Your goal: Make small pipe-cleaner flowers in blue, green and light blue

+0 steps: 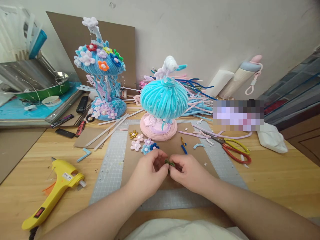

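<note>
Both hands meet over a brown board (205, 166) that lies on a grey cutting mat (110, 170). My left hand (153, 166) pinches one side of a small dark green pipe cleaner piece (170, 162), bent into loops. Its other side is pinched by my right hand (187, 170). The fingers hide part of the piece. Just beyond my left hand lie several pipe cleaner flowers (136, 145) in pink, blue, lilac and gold. Behind them stands a turquoise pipe cleaner jellyfish lamp (164, 98) on a round pink base (157, 131).
A yellow hot glue gun (60, 183) lies at left. Scissors (233, 148) with red and yellow handles rest at right, near pipe cleaner scraps. At back left stands a taller flowered blue lamp (100, 63). Loose pipe cleaners (200, 105) and a bottle (240, 78) are along the wall.
</note>
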Demonstrator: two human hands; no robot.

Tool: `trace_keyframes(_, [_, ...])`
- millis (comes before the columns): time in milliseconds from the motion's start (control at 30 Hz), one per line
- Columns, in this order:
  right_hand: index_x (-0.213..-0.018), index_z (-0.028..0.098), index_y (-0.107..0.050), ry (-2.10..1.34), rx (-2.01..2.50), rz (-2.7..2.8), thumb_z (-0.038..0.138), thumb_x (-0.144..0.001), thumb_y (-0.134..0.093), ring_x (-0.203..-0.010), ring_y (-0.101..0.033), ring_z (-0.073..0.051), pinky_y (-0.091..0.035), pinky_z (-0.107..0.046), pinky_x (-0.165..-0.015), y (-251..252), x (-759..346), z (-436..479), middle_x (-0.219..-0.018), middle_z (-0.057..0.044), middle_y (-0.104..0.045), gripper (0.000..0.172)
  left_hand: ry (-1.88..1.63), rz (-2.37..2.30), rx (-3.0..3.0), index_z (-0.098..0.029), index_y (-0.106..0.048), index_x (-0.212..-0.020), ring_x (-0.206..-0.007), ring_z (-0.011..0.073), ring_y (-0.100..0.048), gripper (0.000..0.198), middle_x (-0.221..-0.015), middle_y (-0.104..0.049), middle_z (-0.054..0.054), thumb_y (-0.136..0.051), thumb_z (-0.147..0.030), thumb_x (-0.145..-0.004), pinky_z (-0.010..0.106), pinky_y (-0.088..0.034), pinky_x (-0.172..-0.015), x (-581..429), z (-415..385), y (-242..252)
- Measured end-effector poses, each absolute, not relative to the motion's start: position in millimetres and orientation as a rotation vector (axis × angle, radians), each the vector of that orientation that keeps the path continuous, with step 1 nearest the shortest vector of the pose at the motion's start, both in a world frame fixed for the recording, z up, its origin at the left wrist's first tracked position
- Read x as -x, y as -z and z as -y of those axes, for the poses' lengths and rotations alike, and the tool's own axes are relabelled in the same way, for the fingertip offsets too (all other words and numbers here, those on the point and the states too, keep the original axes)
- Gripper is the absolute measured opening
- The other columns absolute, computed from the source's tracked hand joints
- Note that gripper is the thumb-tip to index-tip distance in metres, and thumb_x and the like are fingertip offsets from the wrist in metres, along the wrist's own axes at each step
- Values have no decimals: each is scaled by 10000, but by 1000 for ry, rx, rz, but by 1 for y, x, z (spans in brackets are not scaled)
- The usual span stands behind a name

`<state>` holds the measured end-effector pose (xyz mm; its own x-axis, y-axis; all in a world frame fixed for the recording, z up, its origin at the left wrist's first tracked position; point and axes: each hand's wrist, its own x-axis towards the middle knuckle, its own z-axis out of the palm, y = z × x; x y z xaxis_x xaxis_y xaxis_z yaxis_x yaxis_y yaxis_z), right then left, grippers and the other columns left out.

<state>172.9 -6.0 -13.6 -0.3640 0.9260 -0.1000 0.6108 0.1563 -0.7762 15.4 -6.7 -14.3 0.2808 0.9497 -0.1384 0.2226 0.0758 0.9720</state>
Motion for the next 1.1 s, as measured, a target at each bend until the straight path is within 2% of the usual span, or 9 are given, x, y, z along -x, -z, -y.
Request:
trace_keyframes(67, [-605, 181, -440, -1122, 1457, 1976, 217, -796, -463, -479, -373, -82, -260, -195, -438, 14, -174, 4, -519, 56, -396, 196, -809, -1183, -1379, -183, -553, -746, -557, 103, -495, 26, -621, -536, -33, -536, -203, -744, 207, -377, -507, -15, 4, 14])
trace_keyframes(233, [-773, 188, -506, -1348, 1377, 1705, 337, -868, -428, -434, -464, -89, -357, -191, -419, 16, -175, 2, -545, 54, -473, 193, -850, -1147, -1069, -182, -494, -748, -461, 93, -475, 166, -561, -513, -54, -593, -311, -714, 201, -372, -429, -14, -2, 15])
trace_keyframes(367, [-673, 184, -480, -1367, 1367, 1737, 300, -863, -429, -433, -475, -85, -351, -187, -410, 17, -174, 2, -544, 45, -479, 228, -842, -1150, -1107, -174, -514, -726, -457, 89, -472, 146, -543, -523, -51, -601, -289, -707, 198, -374, -438, -15, 0, 14])
trace_keyframes(600, [-631, 182, -491, -1357, 1435, 1757, 226, -815, -442, -408, -486, -83, -330, -178, -390, 18, -172, 5, -506, 50, -479, 195, -793, -1238, -1307, -181, -559, -671, -473, 101, -486, 88, -553, -557, -35, -553, -249, -726, 212, -379, -480, -14, 4, 18])
trace_keyframes(800, [-578, 185, -480, -1267, 1494, 1727, 237, -809, -453, -365, -464, -85, -316, -177, -368, 16, -167, 11, -421, 55, -460, 238, -807, -1294, -1337, -189, -516, -637, -528, 125, -514, 93, -556, -560, -24, -526, -230, -720, 220, -374, -497, -18, 9, 20])
trace_keyframes(1100, [-573, 187, -468, -1157, 1532, 1736, 246, -818, -452, -371, -444, -85, -320, -186, -375, 17, -166, 12, -414, 50, -463, 253, -876, -1308, -1261, -183, -527, -634, -530, 127, -535, 117, -548, -561, -24, -545, -250, -728, 233, -418, -512, -22, 12, 23])
